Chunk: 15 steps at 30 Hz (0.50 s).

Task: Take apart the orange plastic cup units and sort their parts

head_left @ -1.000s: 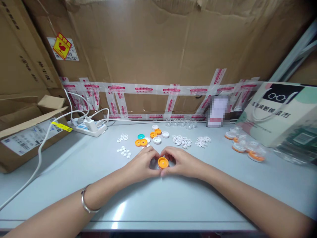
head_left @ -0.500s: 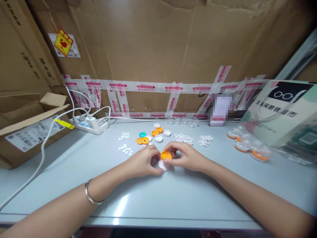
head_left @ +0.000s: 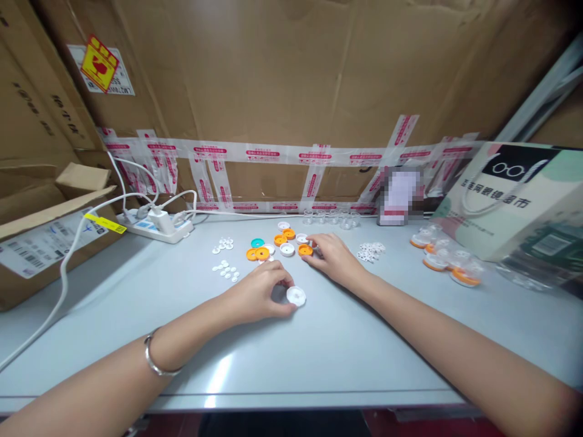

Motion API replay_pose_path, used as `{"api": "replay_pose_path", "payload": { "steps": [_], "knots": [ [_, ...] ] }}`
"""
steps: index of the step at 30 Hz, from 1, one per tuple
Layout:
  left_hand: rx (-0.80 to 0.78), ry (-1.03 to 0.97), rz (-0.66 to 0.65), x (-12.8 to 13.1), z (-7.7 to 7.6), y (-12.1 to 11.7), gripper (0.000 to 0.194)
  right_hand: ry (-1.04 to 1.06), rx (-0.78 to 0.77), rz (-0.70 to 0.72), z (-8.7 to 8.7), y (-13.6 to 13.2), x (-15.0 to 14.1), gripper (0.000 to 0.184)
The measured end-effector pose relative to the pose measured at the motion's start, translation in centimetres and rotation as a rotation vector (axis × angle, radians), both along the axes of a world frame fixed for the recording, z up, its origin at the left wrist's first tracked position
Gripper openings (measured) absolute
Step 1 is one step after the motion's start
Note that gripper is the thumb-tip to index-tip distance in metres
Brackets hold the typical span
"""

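The two hands are apart. The left hand (head_left: 259, 292) has its thumb and fingers closed around the rim of a white disc (head_left: 296, 296) at the near middle of the grey table (head_left: 291, 358). The right hand (head_left: 336, 258), farther forward, sets thumb and fingertips at the edge of an orange cap (head_left: 305, 250); whether it is pinched or merely touched cannot be told. Just left of this cap lies a white cap (head_left: 286, 249), with a teal cap (head_left: 257, 243) beyond, among further orange and white ones. Small white buttons (head_left: 227, 270) form two groups to the left; white openwork pieces (head_left: 371, 252) lie right of the right hand. Clear cups (head_left: 332, 219) line the back. Far right, clear-topped orange-and-white units (head_left: 465, 277) stand before a paper bag (head_left: 496, 212).
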State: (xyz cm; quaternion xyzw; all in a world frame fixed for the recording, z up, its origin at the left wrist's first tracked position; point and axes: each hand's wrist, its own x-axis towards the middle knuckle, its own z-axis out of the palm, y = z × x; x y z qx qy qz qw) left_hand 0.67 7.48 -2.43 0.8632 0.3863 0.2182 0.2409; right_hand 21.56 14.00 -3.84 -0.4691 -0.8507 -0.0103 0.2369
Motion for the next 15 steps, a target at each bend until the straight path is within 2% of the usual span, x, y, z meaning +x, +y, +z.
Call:
{"api": "replay_pose_path", "payload": {
  "steps": [5, 10, 13, 15],
  "knots": [
    [-0.018, 0.012, -0.031, 0.0, 0.2, -0.1, 0.027, 0.043, -0.014, -0.057, -0.4, 0.3, 0.1, 0.025],
    [-0.015, 0.01, -0.034, 0.0, 0.4, -0.1, 0.031, 0.173, -0.013, 0.034, 0.4, -0.7, 0.0, 0.021],
    [-0.008, -0.016, 0.0, -0.1, 0.3, 0.0, 0.027, 0.202, -0.205, 0.187, 1.6, -2.0, 0.3, 0.018],
    [-0.002, -0.026, 0.008, -0.2, 0.2, 0.1, 0.024, 0.142, -0.386, 0.305, 2.2, -2.9, 0.6, 0.025]
  ]
}}
